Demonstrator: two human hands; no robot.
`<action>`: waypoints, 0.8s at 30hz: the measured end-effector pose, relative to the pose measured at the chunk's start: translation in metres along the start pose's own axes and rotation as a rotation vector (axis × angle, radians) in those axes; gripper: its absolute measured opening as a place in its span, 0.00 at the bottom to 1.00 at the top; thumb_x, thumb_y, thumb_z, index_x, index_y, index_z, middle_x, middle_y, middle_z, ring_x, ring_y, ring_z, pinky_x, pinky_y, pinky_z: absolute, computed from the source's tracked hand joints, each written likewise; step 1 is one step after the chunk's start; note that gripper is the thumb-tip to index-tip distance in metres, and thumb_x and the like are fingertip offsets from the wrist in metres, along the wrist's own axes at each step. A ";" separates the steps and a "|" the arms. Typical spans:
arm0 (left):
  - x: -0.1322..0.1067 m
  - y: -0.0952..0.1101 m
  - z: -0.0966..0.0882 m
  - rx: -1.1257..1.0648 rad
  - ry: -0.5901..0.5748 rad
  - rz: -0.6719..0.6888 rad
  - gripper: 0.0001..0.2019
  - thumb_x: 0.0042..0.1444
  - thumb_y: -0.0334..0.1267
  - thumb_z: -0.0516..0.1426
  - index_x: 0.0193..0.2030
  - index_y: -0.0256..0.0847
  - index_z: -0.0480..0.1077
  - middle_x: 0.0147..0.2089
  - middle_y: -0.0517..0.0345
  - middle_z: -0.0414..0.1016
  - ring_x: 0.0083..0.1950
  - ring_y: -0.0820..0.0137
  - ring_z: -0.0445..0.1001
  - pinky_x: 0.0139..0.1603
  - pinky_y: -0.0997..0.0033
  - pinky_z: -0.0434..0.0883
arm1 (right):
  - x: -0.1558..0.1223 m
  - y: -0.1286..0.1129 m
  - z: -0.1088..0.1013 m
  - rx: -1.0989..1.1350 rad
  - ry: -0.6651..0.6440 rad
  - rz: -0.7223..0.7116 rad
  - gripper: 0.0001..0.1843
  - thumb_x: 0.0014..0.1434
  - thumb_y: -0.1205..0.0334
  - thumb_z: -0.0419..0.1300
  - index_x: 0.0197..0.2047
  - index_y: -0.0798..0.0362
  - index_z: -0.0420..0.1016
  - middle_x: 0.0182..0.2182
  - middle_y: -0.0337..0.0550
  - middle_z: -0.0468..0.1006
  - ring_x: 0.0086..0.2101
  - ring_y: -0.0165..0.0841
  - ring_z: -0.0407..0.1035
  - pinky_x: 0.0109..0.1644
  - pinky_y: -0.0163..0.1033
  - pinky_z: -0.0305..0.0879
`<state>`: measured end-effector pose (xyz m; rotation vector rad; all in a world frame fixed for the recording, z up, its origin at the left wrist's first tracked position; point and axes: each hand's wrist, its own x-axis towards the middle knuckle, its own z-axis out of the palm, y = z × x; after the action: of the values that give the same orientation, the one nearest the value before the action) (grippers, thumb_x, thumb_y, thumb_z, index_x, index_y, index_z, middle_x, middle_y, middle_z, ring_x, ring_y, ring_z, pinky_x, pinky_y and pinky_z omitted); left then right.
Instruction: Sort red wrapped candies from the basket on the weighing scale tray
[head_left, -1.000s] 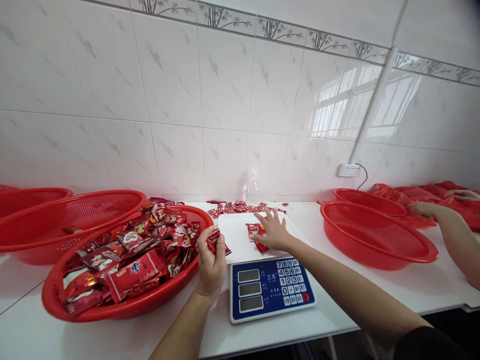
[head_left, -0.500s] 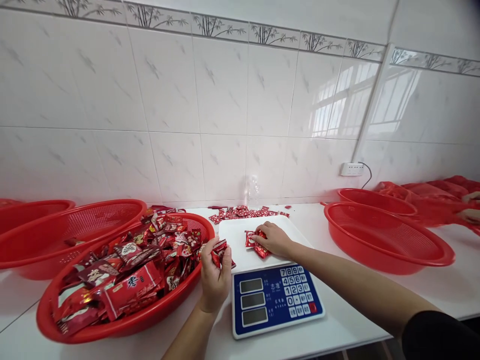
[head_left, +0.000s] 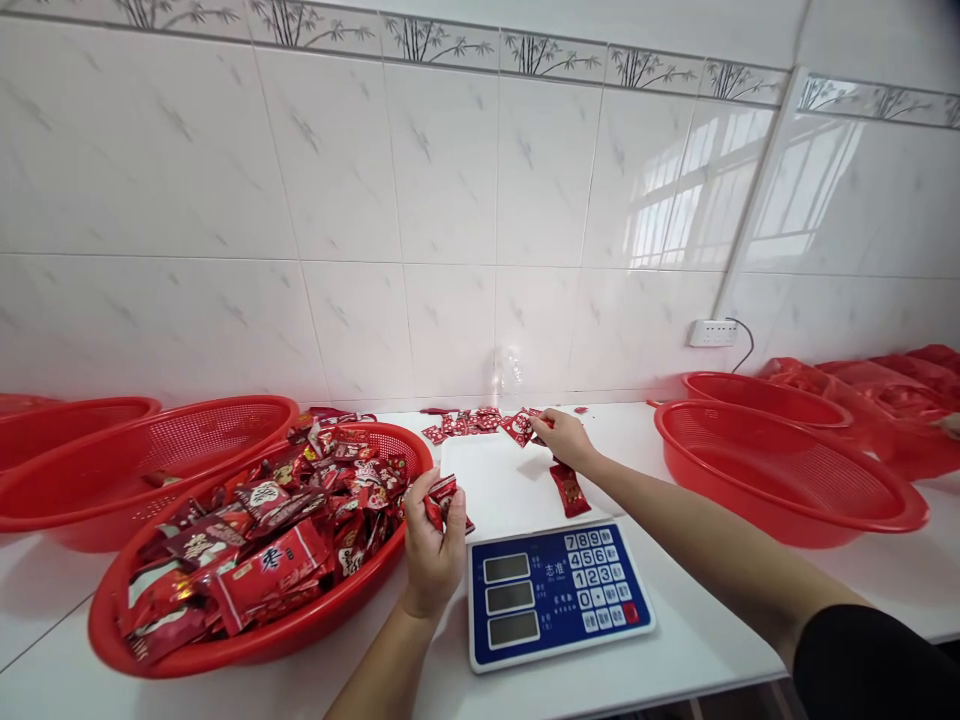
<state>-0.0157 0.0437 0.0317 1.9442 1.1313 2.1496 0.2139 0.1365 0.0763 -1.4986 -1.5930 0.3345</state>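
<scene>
My left hand is closed round a few small red packets, beside the right rim of a red basket heaped with red snack packets. Over the far right part of the white scale pan, my right hand pinches a red-and-white sachet. Below that hand is a dark red packet at the pan's right side; whether it lies there or hangs, I cannot tell. The scale's blue keypad panel faces me.
Small red sachets lie scattered behind the pan, near a clear plastic container. More red baskets stand at left and right. Filled red bags lie at far right, with part of another person's hand at the edge.
My right hand has risen from the middle of the pan toward its far right, taking a sachet along. The dark red packet now shows at the pan's right. My left hand keeps its packets.
</scene>
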 end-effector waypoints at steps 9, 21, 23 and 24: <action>0.002 0.004 0.000 -0.004 -0.007 -0.024 0.18 0.60 0.38 0.56 0.56 0.40 0.60 0.49 0.49 0.68 0.40 0.70 0.73 0.39 0.70 0.73 | 0.013 -0.010 -0.032 0.055 0.167 0.017 0.20 0.57 0.44 0.50 0.29 0.52 0.70 0.21 0.37 0.73 0.20 0.28 0.64 0.23 0.32 0.57; 0.004 0.006 0.003 -0.025 0.005 0.009 0.20 0.59 0.37 0.57 0.57 0.40 0.60 0.49 0.50 0.69 0.39 0.71 0.73 0.40 0.70 0.73 | -0.006 0.076 -0.186 -0.353 0.443 0.229 0.23 0.59 0.43 0.46 0.35 0.54 0.72 0.25 0.45 0.75 0.26 0.35 0.68 0.29 0.37 0.59; 0.004 0.006 0.005 -0.038 0.004 0.010 0.20 0.58 0.37 0.57 0.57 0.40 0.60 0.48 0.51 0.69 0.38 0.72 0.72 0.39 0.71 0.73 | -0.022 0.100 -0.212 -0.474 0.414 0.289 0.23 0.58 0.41 0.48 0.31 0.52 0.71 0.24 0.47 0.75 0.28 0.38 0.69 0.32 0.41 0.59; 0.004 0.006 0.005 -0.045 0.004 0.007 0.20 0.58 0.37 0.57 0.57 0.40 0.60 0.47 0.52 0.69 0.37 0.72 0.72 0.38 0.72 0.73 | -0.030 0.111 -0.221 -0.525 0.373 0.325 0.23 0.57 0.40 0.49 0.29 0.52 0.71 0.23 0.47 0.74 0.27 0.39 0.69 0.32 0.42 0.60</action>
<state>-0.0097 0.0439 0.0381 1.9287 1.0684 2.1641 0.4463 0.0534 0.1090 -2.0846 -1.1832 -0.2017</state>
